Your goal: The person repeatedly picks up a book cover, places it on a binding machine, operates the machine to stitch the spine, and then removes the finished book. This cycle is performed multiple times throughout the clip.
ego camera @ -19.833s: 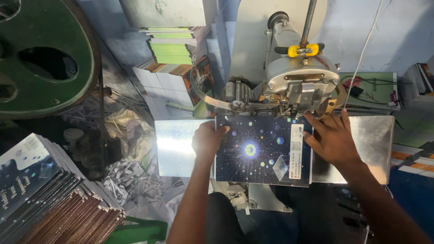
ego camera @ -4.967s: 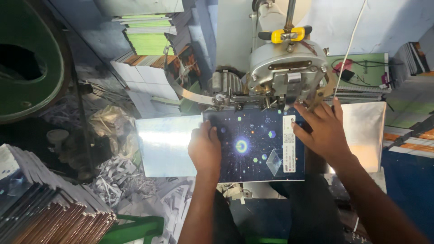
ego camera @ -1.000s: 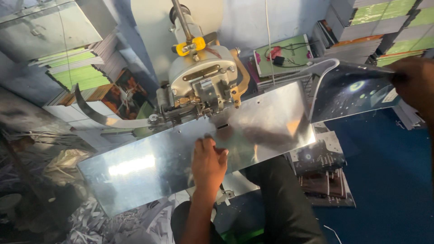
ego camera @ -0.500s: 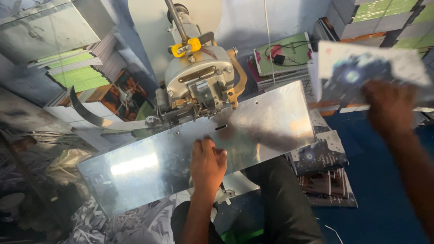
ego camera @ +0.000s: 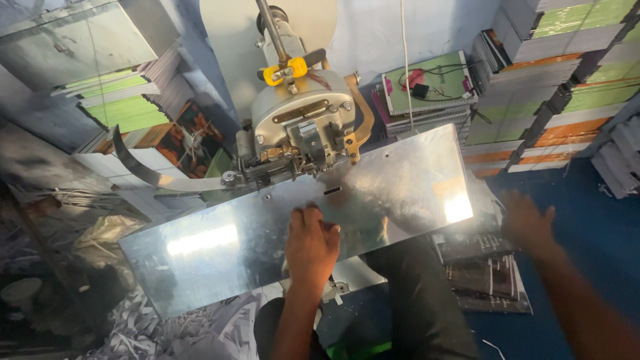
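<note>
Head view: we rest our left hand (ego camera: 311,241), fingers curled, empty, on the shiny steel machine table (ego camera: 213,247) below the grey stitching head (ego camera: 303,123). Our right hand (ego camera: 528,223) is blurred, fingers spread, empty, above dark booklets (ego camera: 490,277), partly hidden.

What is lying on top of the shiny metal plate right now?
Only the left hand rests on the metal plate, just below the stitching machine head. The right hand, blurred, is off it. Whatever is under the palm is hidden.

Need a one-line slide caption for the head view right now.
Left hand rests on the shiny metal plate below the machine head; right hand, empty and blurred, hangs off the plate's right end.
</note>
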